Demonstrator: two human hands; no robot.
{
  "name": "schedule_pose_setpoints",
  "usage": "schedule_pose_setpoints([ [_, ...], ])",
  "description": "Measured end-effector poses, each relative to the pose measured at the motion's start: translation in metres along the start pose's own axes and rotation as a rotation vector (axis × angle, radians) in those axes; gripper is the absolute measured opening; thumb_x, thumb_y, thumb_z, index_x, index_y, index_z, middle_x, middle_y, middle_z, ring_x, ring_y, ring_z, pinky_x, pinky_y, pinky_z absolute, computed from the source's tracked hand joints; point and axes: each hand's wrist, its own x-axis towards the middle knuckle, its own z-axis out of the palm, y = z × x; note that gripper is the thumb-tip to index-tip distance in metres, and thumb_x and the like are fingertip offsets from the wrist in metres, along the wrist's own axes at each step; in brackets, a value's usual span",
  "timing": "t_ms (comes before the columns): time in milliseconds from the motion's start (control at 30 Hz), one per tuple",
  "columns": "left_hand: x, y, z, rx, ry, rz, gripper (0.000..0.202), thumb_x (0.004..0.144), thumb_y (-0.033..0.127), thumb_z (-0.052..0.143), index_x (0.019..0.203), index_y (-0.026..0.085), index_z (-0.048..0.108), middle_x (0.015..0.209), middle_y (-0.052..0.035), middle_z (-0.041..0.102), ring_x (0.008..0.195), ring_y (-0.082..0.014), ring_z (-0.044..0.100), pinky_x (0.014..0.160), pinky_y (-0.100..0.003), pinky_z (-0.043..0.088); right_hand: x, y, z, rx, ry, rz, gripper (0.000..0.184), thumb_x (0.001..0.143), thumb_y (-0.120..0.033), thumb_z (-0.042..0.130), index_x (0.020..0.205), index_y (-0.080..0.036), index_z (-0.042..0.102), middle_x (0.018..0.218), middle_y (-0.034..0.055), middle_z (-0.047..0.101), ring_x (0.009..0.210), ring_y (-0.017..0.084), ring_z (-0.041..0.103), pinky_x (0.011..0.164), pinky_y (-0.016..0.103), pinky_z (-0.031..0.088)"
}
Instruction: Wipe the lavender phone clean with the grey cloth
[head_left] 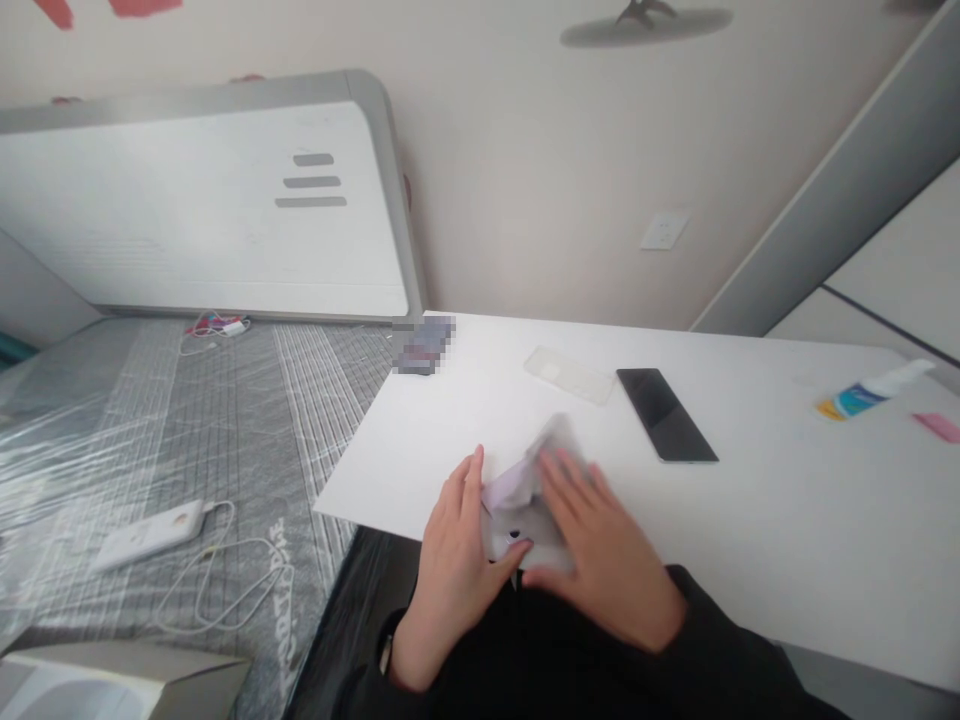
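Observation:
My left hand (452, 560) grips the left edge of a flat light-grey item (536, 540), its thumb lying across the near part by a small dark round mark. What kind of item this is cannot be made out. My right hand (600, 550), somewhat blurred, has its fingers on a pale lilac-grey, folded cloth-like sheet (517, 485) over that item. The sheet's far end is smeared by motion. Past my hands, a clear phone case (570, 374) lies on the white table (750, 540), and a dark-screened phone (666, 415) rests to its right.
A spray bottle (862, 395) lies at the table's right, near a pink item (937, 427). A pixelated object (424, 345) sits at the far left corner. On the plastic-covered bed (225, 430) are a white power bank (150, 535), a cable (202, 590) and an open box (127, 670).

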Motion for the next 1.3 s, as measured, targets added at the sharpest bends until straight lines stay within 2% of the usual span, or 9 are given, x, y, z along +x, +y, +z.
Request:
schedule_pose_setpoints([
  [67,0.0,0.0,0.0,-0.001,-0.008,0.004,0.108,0.081,0.027,0.077,0.163,0.026,0.007,0.155,-0.0186,0.042,0.141,-0.0345,0.047,0.111,-0.05,0.048,0.0,-0.001,-0.001,0.076,-0.056,-0.129,0.104,0.09,-0.086,0.032,0.158,-0.007,0.037,0.157,0.019,0.045,0.144,0.035,0.045,0.117,0.052,0.04],
  [200,0.001,-0.001,0.0,-0.004,0.001,0.013,0.103,0.084,0.031,0.075,0.163,0.025,0.008,0.154,-0.0185,0.043,0.141,-0.0339,0.048,0.111,-0.051,0.048,-0.002,0.001,-0.007,0.005,0.029,0.063,0.093,0.096,-0.078,0.035,0.153,-0.006,0.045,0.153,0.022,0.049,0.146,0.041,0.04,0.116,0.062,0.036],
  [300,0.001,0.0,-0.002,-0.027,-0.008,0.042,0.095,0.088,0.022,0.068,0.163,0.025,0.008,0.155,-0.0181,0.043,0.142,-0.0315,0.047,0.112,-0.049,0.047,-0.005,0.004,-0.01,0.128,-0.109,-0.137,0.092,0.094,-0.081,0.035,0.157,-0.014,0.041,0.157,0.0153,0.046,0.148,0.036,0.039,0.117,0.057,0.038],
  [433,0.002,0.0,-0.005,-0.031,-0.037,0.022,0.096,0.084,0.029,0.076,0.161,0.026,0.019,0.153,-0.0153,0.046,0.139,-0.031,0.05,0.113,-0.049,0.046,-0.006,0.003,-0.005,0.023,0.022,0.136,0.087,0.099,-0.074,0.035,0.156,-0.009,0.041,0.155,0.0215,0.047,0.146,0.042,0.04,0.115,0.066,0.034],
  [567,0.003,0.0,-0.005,-0.065,-0.044,0.05,0.092,0.085,0.023,0.073,0.16,0.027,0.02,0.157,-0.0137,0.043,0.143,-0.0291,0.047,0.117,-0.048,0.043,-0.004,0.001,-0.003,0.141,-0.099,-0.091,0.091,0.095,-0.081,0.034,0.157,-0.016,0.041,0.158,0.014,0.046,0.147,0.035,0.041,0.117,0.058,0.038],
  [733,0.004,-0.003,-0.003,-0.095,-0.112,0.089,0.091,0.091,0.028,0.067,0.163,0.03,0.011,0.165,-0.0135,0.034,0.144,-0.0303,0.046,0.119,-0.048,0.041,-0.007,0.01,-0.01,0.079,-0.041,0.076,0.079,0.099,-0.069,0.044,0.153,-0.011,0.047,0.156,0.0179,0.047,0.147,0.043,0.037,0.115,0.071,0.032],
  [833,0.003,-0.007,-0.007,-0.144,-0.145,0.11,0.09,0.092,0.017,0.058,0.164,0.031,0.005,0.17,-0.0116,0.024,0.152,-0.0296,0.036,0.124,-0.049,0.034,-0.009,0.012,-0.016,0.241,-0.115,-0.101,0.058,0.107,-0.052,0.042,0.155,-0.021,0.043,0.159,0.0088,0.046,0.147,0.031,0.042,0.118,0.06,0.037],
  [967,0.007,-0.005,-0.019,-0.251,-0.117,0.102,0.07,0.101,0.022,0.048,0.162,0.032,0.016,0.169,-0.0087,0.027,0.154,-0.026,0.032,0.127,-0.049,0.027,-0.009,0.024,-0.02,0.366,0.085,0.109,0.043,0.107,-0.031,0.039,0.147,-0.019,0.048,0.149,0.0119,0.057,0.135,0.025,0.056,0.112,0.047,0.048],
  [1300,0.055,0.025,-0.001,0.176,-0.131,0.11,0.013,0.093,0.03,0.068,0.098,0.018,0.068,0.099,-0.0071,0.07,0.099,-0.0265,0.064,0.092,-0.042,0.052,-0.009,0.041,-0.01,0.302,0.055,0.104,0.032,0.104,-0.028,0.046,0.13,-0.017,0.06,0.136,0.0134,0.065,0.125,0.03,0.059,0.113,0.055,0.042],
])
